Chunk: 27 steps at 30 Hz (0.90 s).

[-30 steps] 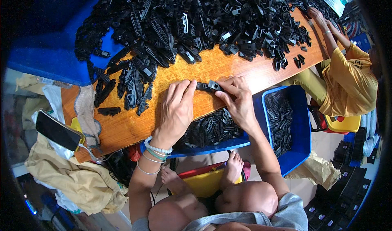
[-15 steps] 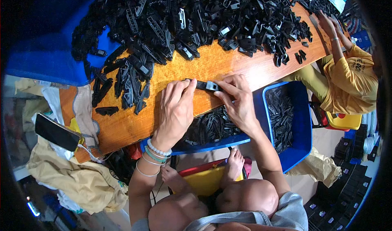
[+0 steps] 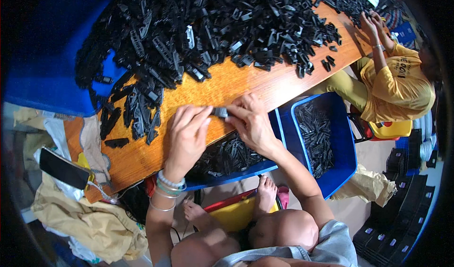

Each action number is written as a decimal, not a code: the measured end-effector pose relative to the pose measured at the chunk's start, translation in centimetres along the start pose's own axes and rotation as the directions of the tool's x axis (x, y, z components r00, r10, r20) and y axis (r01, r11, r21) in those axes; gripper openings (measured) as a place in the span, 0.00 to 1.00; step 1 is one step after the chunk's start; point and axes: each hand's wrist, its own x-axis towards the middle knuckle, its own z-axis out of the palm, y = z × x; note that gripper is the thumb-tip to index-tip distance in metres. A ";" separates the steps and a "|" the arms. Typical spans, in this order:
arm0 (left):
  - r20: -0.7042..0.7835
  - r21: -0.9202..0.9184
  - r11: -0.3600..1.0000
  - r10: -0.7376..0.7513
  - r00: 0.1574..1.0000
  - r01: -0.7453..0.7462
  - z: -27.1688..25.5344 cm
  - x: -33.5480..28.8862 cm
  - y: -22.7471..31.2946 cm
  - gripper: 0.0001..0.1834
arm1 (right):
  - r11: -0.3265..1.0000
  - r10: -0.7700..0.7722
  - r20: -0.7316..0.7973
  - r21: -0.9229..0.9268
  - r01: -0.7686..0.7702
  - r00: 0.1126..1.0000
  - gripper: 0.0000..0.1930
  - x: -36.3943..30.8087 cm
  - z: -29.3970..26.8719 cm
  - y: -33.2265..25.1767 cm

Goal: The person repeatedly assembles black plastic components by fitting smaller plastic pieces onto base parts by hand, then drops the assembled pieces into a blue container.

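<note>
Over the near edge of the wooden table [image 3: 203, 91], both my hands hold one small black plastic part [image 3: 219, 112] from its two ends. My left hand [image 3: 186, 133], with bracelets at the wrist, pinches the left end between thumb and fingers. The fingers of my right hand [image 3: 253, 125] are closed on the other end. Much of the part is covered by my fingers. Beyond my hands lies a big heap of similar black plastic parts [image 3: 208, 40], and a smaller cluster of long black pieces [image 3: 137, 111] is to the left.
Below the table edge, a blue bin [image 3: 222, 181] holds black pieces; a second filled blue bin [image 3: 344, 177] stands right of it. A phone [image 3: 64, 169] is at the left. A person in yellow [image 3: 402, 85] sits far right. Black trays [image 3: 402, 205] are stacked lower right.
My hands have come closer together, and more of the black part is now covered. The view has shifted slightly. The other person's hands have moved closer together.
</note>
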 end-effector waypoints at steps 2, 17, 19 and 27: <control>-0.149 0.042 0.999 -0.003 0.989 0.010 -1.3 -0.8 0.7 0.14 | 0.966 -0.008 0.246 0.251 -0.056 0.969 0.12 -0.7 -1.9 0.0; 0.220 0.283 0.927 0.187 0.957 -0.246 5.2 1.8 3.8 0.39 | 0.898 -0.011 -0.707 -0.319 -0.305 0.707 0.15 3.2 -16.6 21.4; 0.356 0.188 0.917 0.269 0.895 -0.350 7.6 4.1 4.4 0.40 | 0.889 0.071 -0.734 -0.261 -0.377 0.676 0.17 4.0 -19.2 25.4; 0.599 0.145 0.756 0.447 0.665 -0.638 16.3 11.2 6.0 0.40 | 0.927 0.186 -0.701 -0.107 -0.360 0.689 0.25 9.3 -24.9 36.8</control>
